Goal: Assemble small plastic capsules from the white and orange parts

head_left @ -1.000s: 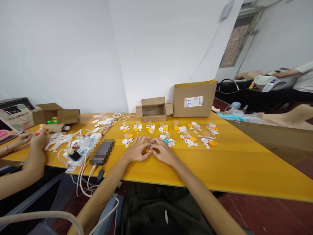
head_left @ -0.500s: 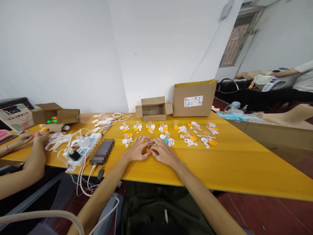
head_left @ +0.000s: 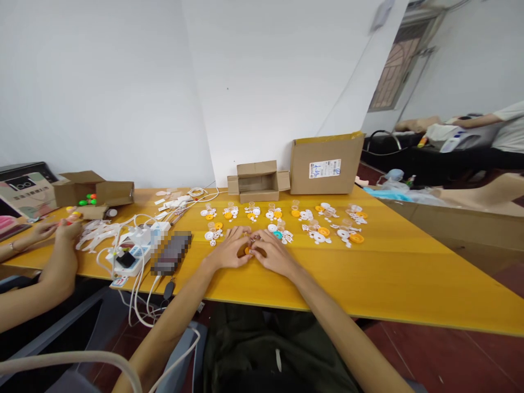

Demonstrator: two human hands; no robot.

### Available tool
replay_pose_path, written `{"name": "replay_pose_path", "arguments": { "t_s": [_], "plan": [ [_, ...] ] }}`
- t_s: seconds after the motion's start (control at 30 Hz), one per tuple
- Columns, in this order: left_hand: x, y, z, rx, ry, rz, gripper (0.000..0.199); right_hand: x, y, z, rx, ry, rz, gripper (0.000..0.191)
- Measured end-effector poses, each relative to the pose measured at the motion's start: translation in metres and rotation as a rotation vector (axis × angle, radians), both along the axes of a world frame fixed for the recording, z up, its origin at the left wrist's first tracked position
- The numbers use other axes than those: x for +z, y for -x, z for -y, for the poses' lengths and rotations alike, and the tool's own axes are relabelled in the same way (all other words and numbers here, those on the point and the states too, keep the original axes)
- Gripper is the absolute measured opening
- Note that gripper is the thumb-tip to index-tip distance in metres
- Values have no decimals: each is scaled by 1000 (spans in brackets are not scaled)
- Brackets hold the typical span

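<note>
Your left hand (head_left: pixel 231 248) and right hand (head_left: pixel 273 251), near side of table (head_left: pixel 393 284), barely shifted in past second: both clamped on small orange part (head_left: pixel 248 250) between them, handling unfinished. Beyond, plastic parts (head_left: pixel 343 234); far, open carton (head_left: pixel 257 196).

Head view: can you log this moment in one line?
left hand: at orange piece; right hand: at same piece; open carton: back of table

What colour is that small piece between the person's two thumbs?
Orange, where the small piece shows; best seen in the head view, partly hidden.
</note>
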State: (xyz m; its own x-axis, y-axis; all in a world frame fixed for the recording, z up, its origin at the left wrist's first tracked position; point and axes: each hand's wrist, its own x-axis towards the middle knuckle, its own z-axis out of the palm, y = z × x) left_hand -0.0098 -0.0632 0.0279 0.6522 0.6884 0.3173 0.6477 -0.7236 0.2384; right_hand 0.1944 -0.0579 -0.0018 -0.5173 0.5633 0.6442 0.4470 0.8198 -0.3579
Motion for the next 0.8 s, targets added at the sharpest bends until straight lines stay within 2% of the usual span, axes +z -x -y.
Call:
{"name": "replay_pose_path", "arguments": {
  "t_s": [0.33, 0.8],
  "plan": [
    [1, 0, 1, 10, 15, -12, 16, 0, 2, -2, 28, 95, -39, 19],
    [1, 0, 1, -1, 13, -2, 17, -4, 1, -4, 28, 131, -57, 20]
  ]
}}
